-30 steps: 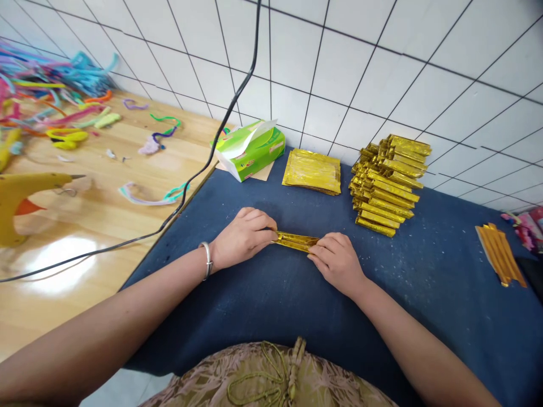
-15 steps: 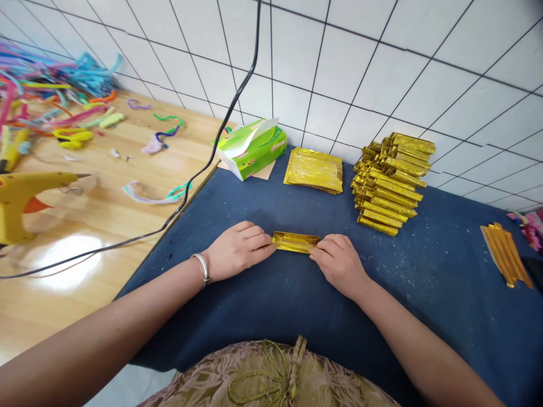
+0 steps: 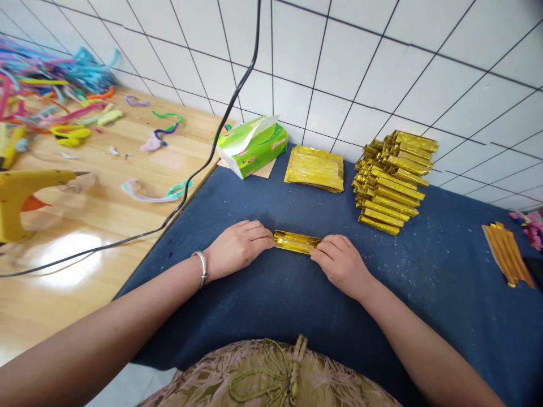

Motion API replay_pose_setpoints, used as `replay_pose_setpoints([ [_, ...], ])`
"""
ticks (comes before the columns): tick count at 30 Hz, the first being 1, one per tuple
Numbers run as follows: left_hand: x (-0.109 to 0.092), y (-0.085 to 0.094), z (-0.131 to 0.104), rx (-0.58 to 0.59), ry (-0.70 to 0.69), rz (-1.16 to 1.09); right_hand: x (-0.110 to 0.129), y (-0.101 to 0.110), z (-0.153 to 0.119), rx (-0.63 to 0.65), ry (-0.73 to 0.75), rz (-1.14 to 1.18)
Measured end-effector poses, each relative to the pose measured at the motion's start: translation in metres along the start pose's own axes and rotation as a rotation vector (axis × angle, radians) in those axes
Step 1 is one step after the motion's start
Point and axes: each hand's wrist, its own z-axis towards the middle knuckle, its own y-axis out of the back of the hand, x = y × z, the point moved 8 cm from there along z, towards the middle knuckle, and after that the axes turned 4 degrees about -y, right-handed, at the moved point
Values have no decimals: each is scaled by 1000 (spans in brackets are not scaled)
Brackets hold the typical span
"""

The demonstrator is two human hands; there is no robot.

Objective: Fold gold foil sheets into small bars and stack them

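Note:
A folded strip of shiny gold foil paper [image 3: 296, 242] lies crosswise on the dark blue cloth [image 3: 263, 305], its sides raised like a shallow trough. My left hand [image 3: 241, 249], with a silver bangle at the wrist, pinches the strip's left end. At the right end, the fingers of my right hand [image 3: 339, 264] are closed on the foil too. Behind them lies a flat stack of gold foil sheets [image 3: 314, 169]. To its right rises a pile of folded gold foil pieces [image 3: 388, 189].
A green tissue box [image 3: 254, 148] stands near the tiled wall. On the wooden table at left are a yellow glue gun [image 3: 25, 195] and colourful pipe cleaners [image 3: 63, 73]. A black cable [image 3: 216, 144] crosses the view. Several orange-gold strips [image 3: 507, 251] lie far right.
Both hands stay at the two ends of the gold foil strip. The whole view has shifted very slightly; nothing else has visibly moved.

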Motion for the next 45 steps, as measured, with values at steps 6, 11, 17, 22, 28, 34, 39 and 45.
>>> replay_pose_setpoints([
  [6, 6, 2, 2, -52, 58, -76, -14, -7, 0, 12, -137, 129],
  [11, 8, 3, 2, -94, 68, -92, -19, -9, -1, -9, -177, 168],
  [17, 2, 3, 3, -52, 6, -88, -13, -3, 0, -14, -113, 133],
  [22, 1, 2, 2, -31, -25, -63, -10, -1, 0, 33, -46, 80],
  [28, -1, -2, 0, 11, -77, -59, -12, -2, 0, 36, -28, 99],
  [34, -1, 0, 1, -25, -66, -54, -14, -1, 1, 33, -49, 124],
  [39, 3, 3, 4, -62, 63, -44, -21, 0, 0, -38, -148, 184],
  [45, 11, -1, 8, -65, 221, -104, -31, -3, 1, -82, -382, 259],
])
